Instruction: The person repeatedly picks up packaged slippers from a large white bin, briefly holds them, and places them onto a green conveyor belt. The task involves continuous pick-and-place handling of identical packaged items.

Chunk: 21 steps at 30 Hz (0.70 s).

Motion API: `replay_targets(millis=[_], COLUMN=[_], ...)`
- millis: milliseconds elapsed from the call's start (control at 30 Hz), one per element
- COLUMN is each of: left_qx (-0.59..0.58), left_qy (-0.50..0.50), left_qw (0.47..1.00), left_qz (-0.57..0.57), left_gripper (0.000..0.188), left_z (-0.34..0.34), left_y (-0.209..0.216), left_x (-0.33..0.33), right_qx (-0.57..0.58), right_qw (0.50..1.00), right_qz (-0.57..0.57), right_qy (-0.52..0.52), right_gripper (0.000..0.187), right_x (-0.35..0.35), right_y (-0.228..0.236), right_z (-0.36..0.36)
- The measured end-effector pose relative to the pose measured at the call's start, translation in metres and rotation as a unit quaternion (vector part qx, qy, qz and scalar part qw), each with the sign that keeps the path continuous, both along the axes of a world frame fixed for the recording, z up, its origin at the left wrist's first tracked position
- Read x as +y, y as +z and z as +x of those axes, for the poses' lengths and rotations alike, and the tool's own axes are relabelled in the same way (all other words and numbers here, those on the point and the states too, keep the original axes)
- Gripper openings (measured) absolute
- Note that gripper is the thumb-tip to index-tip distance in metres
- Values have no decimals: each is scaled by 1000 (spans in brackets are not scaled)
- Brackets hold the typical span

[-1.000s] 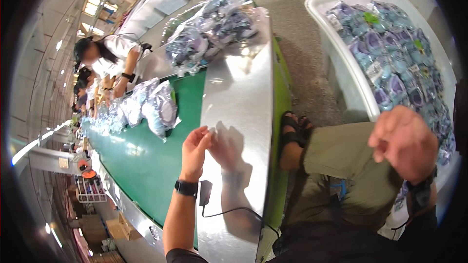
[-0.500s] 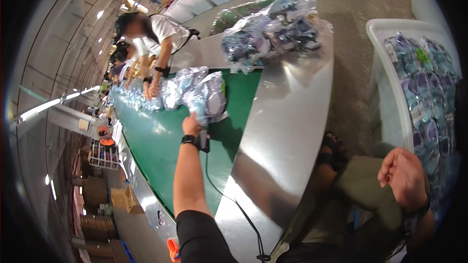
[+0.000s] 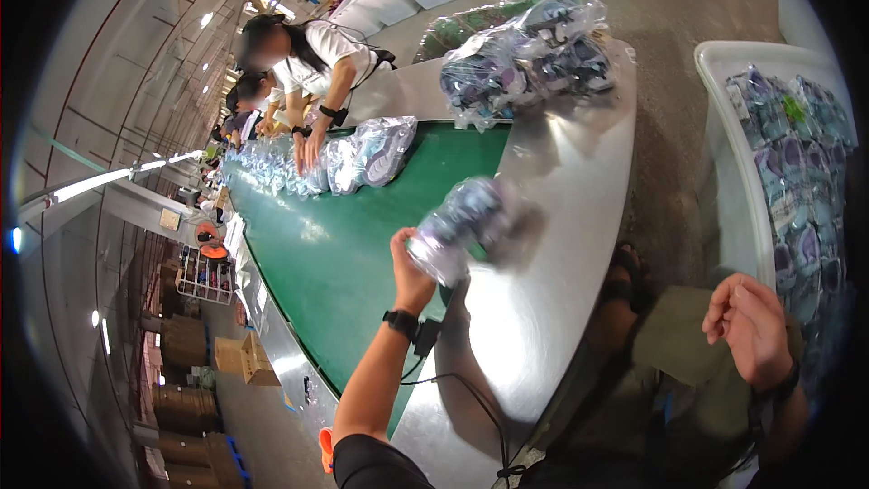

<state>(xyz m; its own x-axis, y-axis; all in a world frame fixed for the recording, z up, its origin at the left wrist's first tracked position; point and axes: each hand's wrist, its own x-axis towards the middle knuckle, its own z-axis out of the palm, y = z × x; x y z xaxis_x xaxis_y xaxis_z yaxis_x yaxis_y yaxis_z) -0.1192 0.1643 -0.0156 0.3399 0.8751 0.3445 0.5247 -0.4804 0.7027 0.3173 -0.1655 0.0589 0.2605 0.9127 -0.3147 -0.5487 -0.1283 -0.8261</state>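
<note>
- Strip lights (image 3: 127, 177) run away at left under the workshop roof, with brown cartons (image 3: 249, 359) on the floor below them.
- Across the middle stands the bench (image 3: 579, 217), a metal top bordering a green surface (image 3: 317, 258) on its right side.
- Left hand (image 3: 414, 276): its grip is closed on the near left end of a clear bag (image 3: 462, 222), thumb and fingers pinching the plastic.
- That bag, blurred, with purple and blue footwear inside, is held up over the seam where the green surface meets the metal top, well in from the bench's right edge.
- A black band (image 3: 401, 321) circles the left wrist, and a dark cable (image 3: 471, 385) trails over the metal toward the near edge.
- Right hand (image 3: 749, 330): its grip is loose and half open, fingers curled in the air beside a white tub (image 3: 730, 140) packed with bagged footwear.
- At the bench's far right corner lies a heap of bagged footwear (image 3: 525, 63).
- Beyond the green surface's far edge, a co-worker in a white top (image 3: 321, 54) leans over a row of bags (image 3: 371, 156), hands down among them.
</note>
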Motion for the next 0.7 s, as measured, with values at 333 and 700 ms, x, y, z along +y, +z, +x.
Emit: replay_targets(millis=[333, 700], left_qx=[-244, -348], left_qy=[120, 16], left_qw=[906, 762], left_qz=[-324, -545], left_gripper=[72, 45], left_z=[38, 49], left_y=[28, 32], left_x=[-64, -90], right_qx=[5, -33], right_qw=[998, 996], right_qz=[27, 42], right_qy=[62, 71], right_gripper=[23, 23], right_x=[-5, -11], right_y=[-3, -9], right_z=[-3, 2])
